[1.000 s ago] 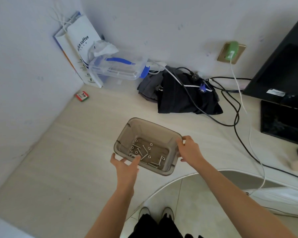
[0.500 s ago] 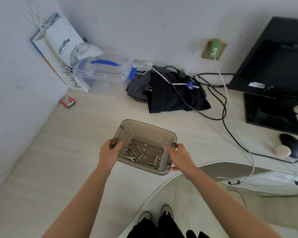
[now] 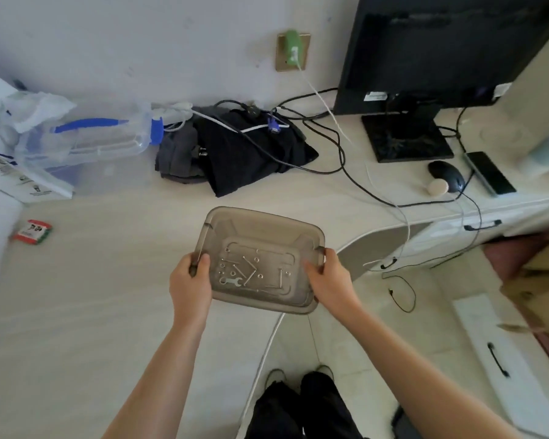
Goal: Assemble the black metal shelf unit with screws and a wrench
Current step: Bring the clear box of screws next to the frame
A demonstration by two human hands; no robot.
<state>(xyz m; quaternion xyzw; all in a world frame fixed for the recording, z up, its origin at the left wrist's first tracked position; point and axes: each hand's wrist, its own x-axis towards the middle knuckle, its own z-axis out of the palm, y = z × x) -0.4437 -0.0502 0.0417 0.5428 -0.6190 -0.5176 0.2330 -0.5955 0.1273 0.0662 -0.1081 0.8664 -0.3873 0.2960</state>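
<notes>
A smoky translucent plastic box [image 3: 267, 224] is held over the front edge of the pale desk. Inside it lie several silver screws [image 3: 249, 269], nuts and a small flat wrench [image 3: 230, 282]. My left hand [image 3: 191, 282] grips the box's left rim, thumb inside. My right hand [image 3: 328, 278] grips the right rim. No black shelf part is in view.
Behind the box lie dark folded cloth [image 3: 235, 147] and tangled cables [image 3: 330, 144]. A clear bin with blue handle [image 3: 86, 137] stands back left, a monitor [image 3: 441, 49] and mouse [image 3: 447, 179] back right. A red packet [image 3: 32, 231] lies left. Drawers [image 3: 495, 353] and floor are lower right.
My left hand shifted from the box's front edge to its left rim. The view swung right, bringing the monitor, mouse and drawers in. The box now sits level between both hands.
</notes>
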